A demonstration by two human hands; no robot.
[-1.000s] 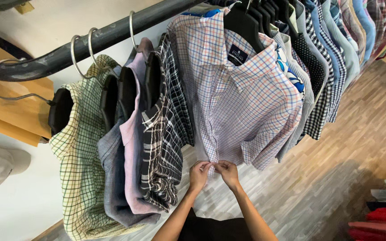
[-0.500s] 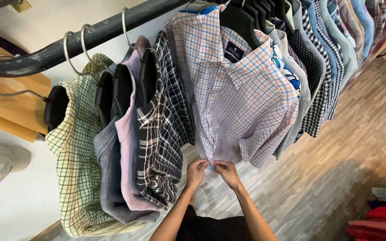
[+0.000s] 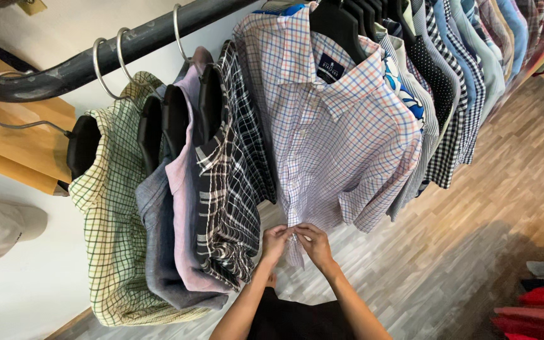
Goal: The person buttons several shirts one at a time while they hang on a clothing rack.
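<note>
A pale checked short-sleeved shirt (image 3: 341, 132) with pink and blue lines hangs on a black hanger from the dark rail (image 3: 133, 44), turned towards me. My left hand (image 3: 276, 241) and my right hand (image 3: 315, 242) meet at its bottom hem, both pinching the front edges of the fabric together near the lowest button. The fingertips touch each other over the placket. My forearms rise from the bottom of the view.
Left of it hang a black-and-white plaid shirt (image 3: 231, 189), a pink one (image 3: 187, 208), a grey-blue one (image 3: 158, 252) and a yellow-green checked one (image 3: 114, 233). Several more shirts (image 3: 454, 82) crowd the rail to the right. Wood-look floor (image 3: 498, 208) lies below; folded red clothes (image 3: 536, 308) sit at the lower right.
My hands have stayed at the shirt's hem, working slightly lower along the front edges. The view has shifted a little; the shirts hang as before.
</note>
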